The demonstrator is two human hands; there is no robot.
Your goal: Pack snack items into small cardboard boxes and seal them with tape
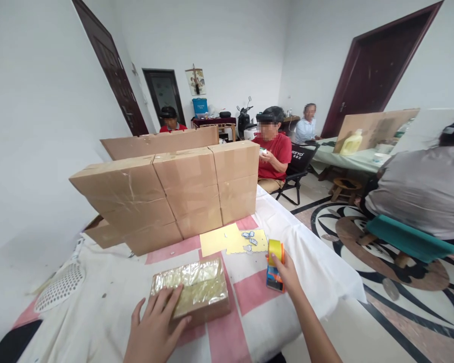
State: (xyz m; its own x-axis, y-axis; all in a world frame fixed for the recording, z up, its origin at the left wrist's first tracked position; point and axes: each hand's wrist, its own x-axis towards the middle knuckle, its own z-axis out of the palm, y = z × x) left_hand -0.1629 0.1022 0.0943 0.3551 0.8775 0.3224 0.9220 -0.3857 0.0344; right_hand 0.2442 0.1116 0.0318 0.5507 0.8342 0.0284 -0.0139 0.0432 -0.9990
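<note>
A small cardboard box (200, 282) covered in shiny clear tape lies on the cloth-covered table in front of me. My left hand (155, 317) rests on its near left part, fingers spread over the top and thumb along the near side. To the right of the box, my right hand (283, 269) grips a tape dispenser (275, 282), orange and blue, carrying a roll of yellow tape (275, 250). Whether the dispenser touches the table I cannot tell. Just beyond it lie yellow sheets (215, 242) with several small grey-blue pieces (251, 238) on top.
A wall of cardboard cartons (189, 191) stands across the table's far side. A white perforated thing (62, 287) lies at left. A co-worker in red (276, 156) sits beyond the cartons; another person in grey (427, 181) sits at right by a second table (329, 156).
</note>
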